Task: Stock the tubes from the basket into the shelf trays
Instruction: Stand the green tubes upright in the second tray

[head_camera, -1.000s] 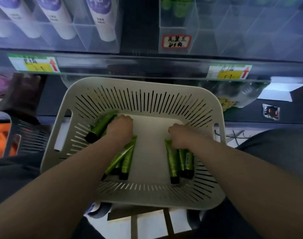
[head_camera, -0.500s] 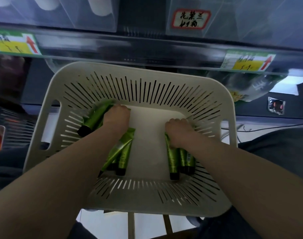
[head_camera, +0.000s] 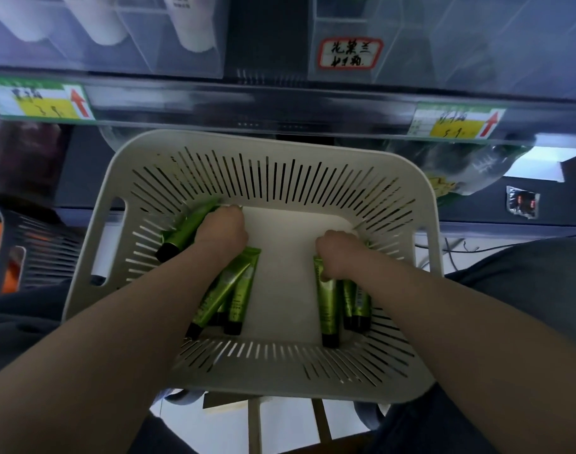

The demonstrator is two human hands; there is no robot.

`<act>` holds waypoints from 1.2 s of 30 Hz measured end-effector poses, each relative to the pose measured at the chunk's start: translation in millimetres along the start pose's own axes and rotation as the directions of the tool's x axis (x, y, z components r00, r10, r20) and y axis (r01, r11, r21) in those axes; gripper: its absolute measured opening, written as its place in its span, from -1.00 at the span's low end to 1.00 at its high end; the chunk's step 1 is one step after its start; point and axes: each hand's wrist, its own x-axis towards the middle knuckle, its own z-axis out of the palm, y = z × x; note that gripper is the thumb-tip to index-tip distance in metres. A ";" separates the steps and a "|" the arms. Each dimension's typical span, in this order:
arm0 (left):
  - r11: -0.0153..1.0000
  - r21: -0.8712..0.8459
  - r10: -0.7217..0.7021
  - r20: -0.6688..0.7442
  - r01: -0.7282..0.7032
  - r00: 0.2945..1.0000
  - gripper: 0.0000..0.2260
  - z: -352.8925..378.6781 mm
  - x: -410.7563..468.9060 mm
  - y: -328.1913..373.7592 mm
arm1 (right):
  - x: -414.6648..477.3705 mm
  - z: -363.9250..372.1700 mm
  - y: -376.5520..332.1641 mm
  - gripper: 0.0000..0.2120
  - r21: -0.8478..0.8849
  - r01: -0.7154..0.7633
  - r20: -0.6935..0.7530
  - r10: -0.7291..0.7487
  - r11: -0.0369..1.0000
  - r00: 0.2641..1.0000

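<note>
I see left hand [head_camera: 221, 232] and right hand [head_camera: 340, 257] apart in basket [head_camera: 280, 147], each fisted on tubes [head_camera: 239, 290], caps toward 6 o'clock; trays [head_camera: 444, 44] at 12.

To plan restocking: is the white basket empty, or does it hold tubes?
Not empty: green tubes lie on the basket floor, grouped at left hand and right hand.
</note>
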 end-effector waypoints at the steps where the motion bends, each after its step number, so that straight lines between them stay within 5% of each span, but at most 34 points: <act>1: 0.999 -0.047 -0.018 -0.001 0.018 1.000 -0.84 -1.5 -1.6 0.5 | -1.2 -1.5 0.2 -0.56 0.052 -0.005 0.016 0.004 0.999 1.000; 9: 0.966 -0.246 -0.072 0.026 0.076 0.997 -0.95 -19.7 -20.0 7.6 | -16.7 -10.8 1.6 -0.66 0.262 -0.014 0.030 0.007 0.965 1.000; 15: 0.916 -0.402 0.029 0.034 -0.013 0.999 -0.88 -40.4 -39.3 8.0 | -38.0 -28.3 0.8 -0.65 0.374 -0.003 0.002 0.003 0.927 1.000; 22: 0.859 -0.503 0.108 -0.006 -0.096 0.994 -0.85 -74.5 -71.6 12.4 | -66.7 -49.5 6.7 -0.85 0.429 0.059 -0.165 0.014 0.902 0.986; 36: 0.809 -0.546 0.112 -0.219 -0.216 0.969 -0.89 -140.9 -128.3 44.5 | -153.1 -108.3 13.0 -0.91 0.419 0.306 -0.511 -0.057 0.855 0.858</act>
